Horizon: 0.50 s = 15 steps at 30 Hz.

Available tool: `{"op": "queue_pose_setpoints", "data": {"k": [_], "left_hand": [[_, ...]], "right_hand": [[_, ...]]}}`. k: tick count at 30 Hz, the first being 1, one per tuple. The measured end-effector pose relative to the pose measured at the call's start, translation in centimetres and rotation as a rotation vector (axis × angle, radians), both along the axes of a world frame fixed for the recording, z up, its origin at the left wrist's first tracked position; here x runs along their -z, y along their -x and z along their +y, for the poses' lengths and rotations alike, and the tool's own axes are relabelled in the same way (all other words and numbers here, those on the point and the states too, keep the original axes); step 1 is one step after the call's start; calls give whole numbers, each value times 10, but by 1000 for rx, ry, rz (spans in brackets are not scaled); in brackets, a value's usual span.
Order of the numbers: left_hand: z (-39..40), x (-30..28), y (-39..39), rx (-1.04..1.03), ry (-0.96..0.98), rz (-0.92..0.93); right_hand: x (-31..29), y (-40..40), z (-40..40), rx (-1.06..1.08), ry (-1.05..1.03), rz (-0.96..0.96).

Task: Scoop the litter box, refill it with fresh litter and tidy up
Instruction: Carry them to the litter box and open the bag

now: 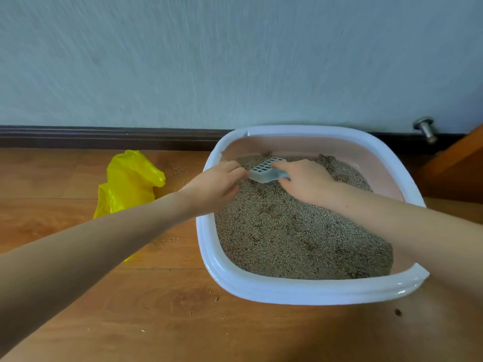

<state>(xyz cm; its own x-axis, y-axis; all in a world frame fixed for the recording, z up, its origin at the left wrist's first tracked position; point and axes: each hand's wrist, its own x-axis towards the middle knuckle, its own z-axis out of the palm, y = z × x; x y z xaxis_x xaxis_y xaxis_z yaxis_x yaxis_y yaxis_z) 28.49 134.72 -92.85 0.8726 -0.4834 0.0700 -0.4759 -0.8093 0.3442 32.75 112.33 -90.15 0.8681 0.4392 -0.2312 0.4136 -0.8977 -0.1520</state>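
Right hand (304, 180) grips scoop (266, 170) handle, slotted head low over litter (295, 231) at box (261, 286) far end, likely to sift. Left hand (218, 185) fingers curled at scoop edge, probably steadying. Bag (128, 184) waits left.

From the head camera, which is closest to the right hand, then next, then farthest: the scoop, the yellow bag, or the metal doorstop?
1. Scoop: held in the right hand, over the litter.
2. Metal doorstop: up right, on the wall.
3. Yellow bag: on the floor, far left of the litter box.
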Motion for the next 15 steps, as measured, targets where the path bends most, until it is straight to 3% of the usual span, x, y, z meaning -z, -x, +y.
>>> {"op": "queue_pose_setpoints", "data": {"k": [7,11,15], "left_hand": [[1,3,0,66,-65,-8],[-1,2,0,5,-39,30],[-1,3,-1,20,-38,9]], "right_hand": [[10,-17,21,-97,79,79],[-15,-12,7,-90,108,305],[-53,-12,-10,-129,181,343]]}}
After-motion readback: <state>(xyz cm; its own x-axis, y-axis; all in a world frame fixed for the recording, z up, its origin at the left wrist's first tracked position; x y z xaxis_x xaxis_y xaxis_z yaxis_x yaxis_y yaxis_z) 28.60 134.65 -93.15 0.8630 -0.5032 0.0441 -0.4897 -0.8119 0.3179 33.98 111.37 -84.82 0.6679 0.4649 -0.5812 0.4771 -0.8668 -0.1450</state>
